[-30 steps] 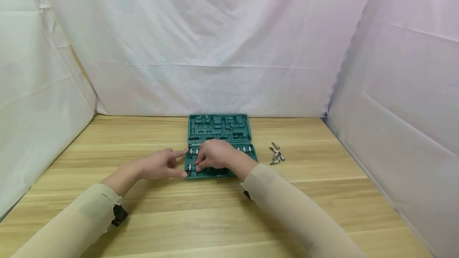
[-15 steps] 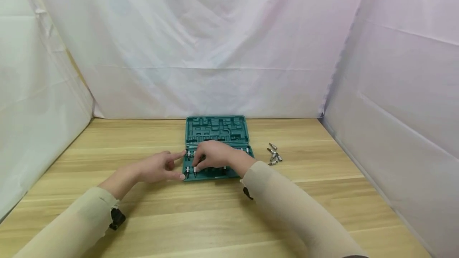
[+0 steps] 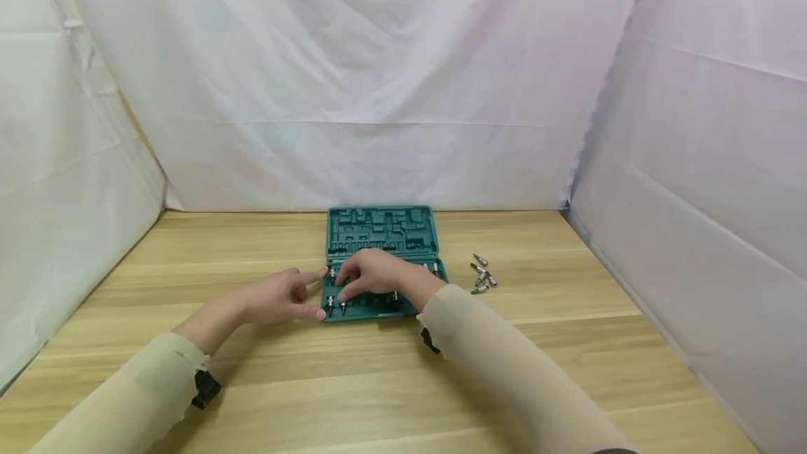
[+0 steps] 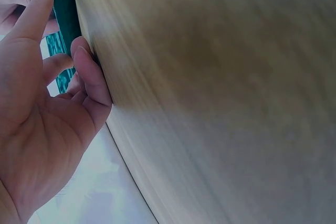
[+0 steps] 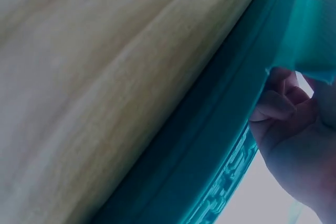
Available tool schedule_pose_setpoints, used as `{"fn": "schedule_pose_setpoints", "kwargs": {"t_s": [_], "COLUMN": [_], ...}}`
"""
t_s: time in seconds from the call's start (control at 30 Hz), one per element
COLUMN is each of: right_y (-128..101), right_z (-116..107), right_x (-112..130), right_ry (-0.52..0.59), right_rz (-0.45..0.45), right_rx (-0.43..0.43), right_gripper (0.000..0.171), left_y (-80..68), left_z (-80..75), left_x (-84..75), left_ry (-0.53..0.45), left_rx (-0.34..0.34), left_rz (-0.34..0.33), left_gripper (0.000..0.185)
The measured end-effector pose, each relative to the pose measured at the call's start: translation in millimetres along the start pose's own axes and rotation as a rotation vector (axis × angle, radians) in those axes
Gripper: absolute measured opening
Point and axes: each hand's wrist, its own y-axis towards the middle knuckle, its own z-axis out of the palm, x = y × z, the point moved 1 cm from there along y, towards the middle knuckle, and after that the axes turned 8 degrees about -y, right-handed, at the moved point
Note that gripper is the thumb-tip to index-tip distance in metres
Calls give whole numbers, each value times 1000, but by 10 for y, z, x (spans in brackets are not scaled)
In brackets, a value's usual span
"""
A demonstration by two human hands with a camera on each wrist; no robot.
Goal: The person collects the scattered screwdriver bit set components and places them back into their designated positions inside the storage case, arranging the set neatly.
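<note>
A green tool case (image 3: 368, 312) lies unfolded on the table, with bit sockets in its near half. My left hand (image 3: 271, 298) steadies its left side, index finger and thumb straight and spread toward the two corners. In the left wrist view the thumb (image 4: 38, 11) rests against the case's wall (image 4: 64, 9). My right hand (image 3: 375, 273) hovers over the near half, thumb and index finger apart. Just below its thumb a silver bit socket (image 3: 343, 306) sits in the front row, beside another bit socket (image 3: 330, 305). The hand hides the middle of the case.
Several loose bit sockets (image 3: 483, 277) lie in a small pile on the wooden table (image 3: 302, 384), right of the case. The case's moulded lid (image 3: 381, 226) lies back behind it. White cloth walls (image 3: 378, 90) stand around the table.
My right thumb and fingers have come off the second bit socket in the front row, which stays in the case. The left hand keeps its place; the head view shifted slightly.
</note>
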Motion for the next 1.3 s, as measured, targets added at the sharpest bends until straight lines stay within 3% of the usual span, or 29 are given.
{"fn": "schedule_pose_setpoints", "kwargs": {"t_s": [0.47,0.77,1.07,1.3], "right_y": [27,45,19,-115], "right_z": [-37,-29,-20,-8], "right_x": [156,203,138,59], "right_ry": [-178,-174,-195,-247], "right_rz": [52,92,67,-41], "right_rx": [82,99,39,-11], "right_gripper": [20,19,20,37], "left_y": [-5,-3,3,-13], "left_z": [3,-16,-10,-20], "left_x": [9,7,-16,-27], "left_ry": [-3,11,18,27], "left_rx": [-3,-2,0,1], "left_rz": [10,16,19,20], "left_gripper": [93,93,93,93]}}
